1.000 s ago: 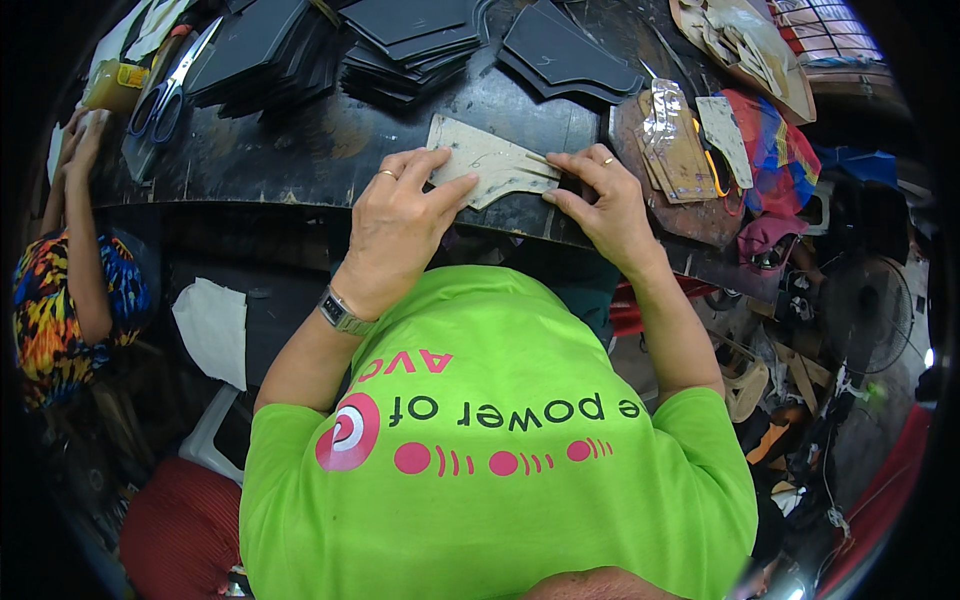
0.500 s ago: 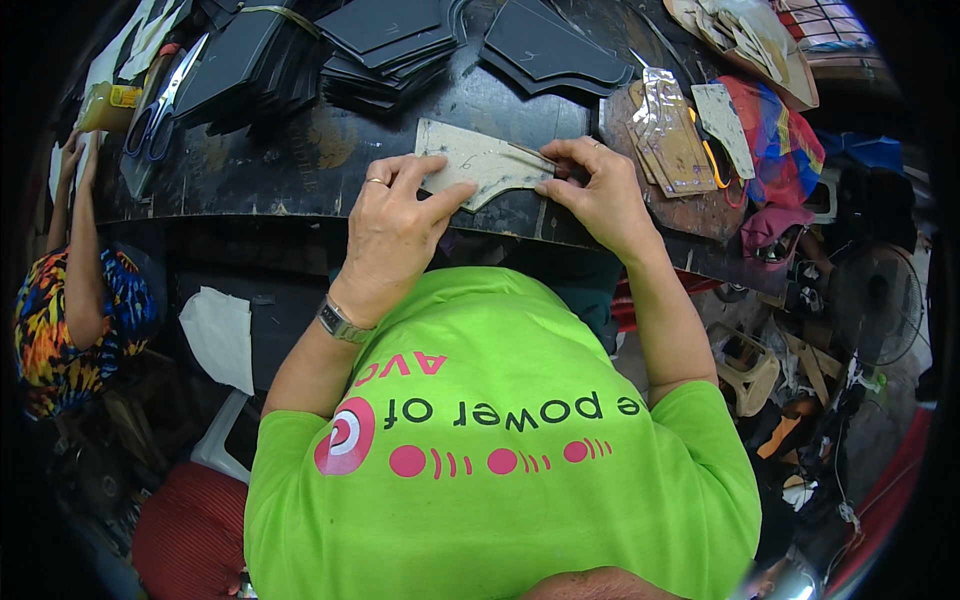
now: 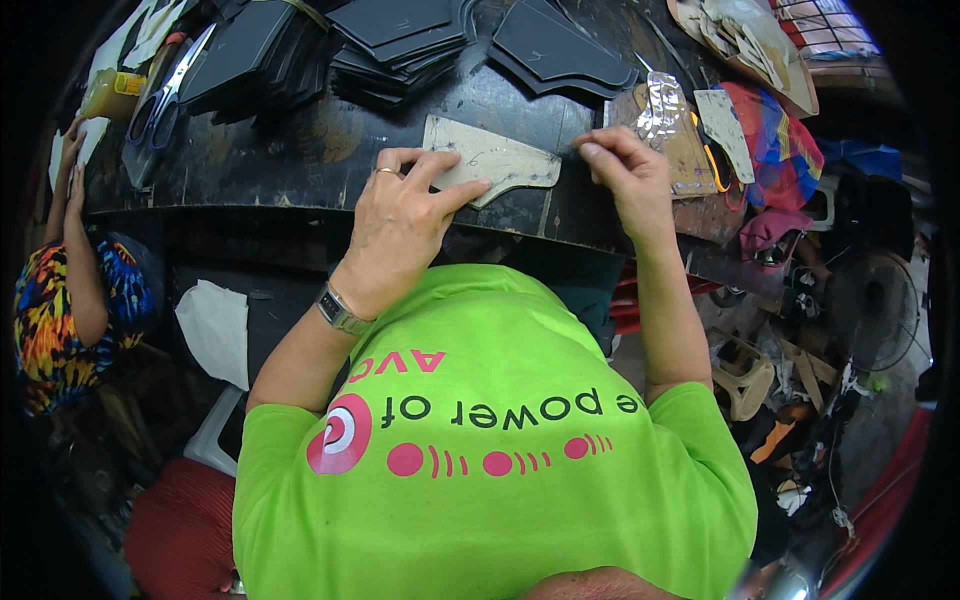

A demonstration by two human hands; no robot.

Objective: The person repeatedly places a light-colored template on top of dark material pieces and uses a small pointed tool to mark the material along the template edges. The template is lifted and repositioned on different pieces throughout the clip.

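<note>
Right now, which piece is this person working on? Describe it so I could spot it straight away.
Find the dark, worn worktable. At its near edge, the left hand presses down a flat tan template while the right hand sits at its right end. It is the only pale piece there; the stacked cut pieces behind it are black.

Stacks of black cut pieces [image 3: 400, 45] lie along the dark worktable [image 3: 300, 150]. Scissors [image 3: 165, 90] rest at its left end. A fan [image 3: 880, 305] stands at right.
</note>
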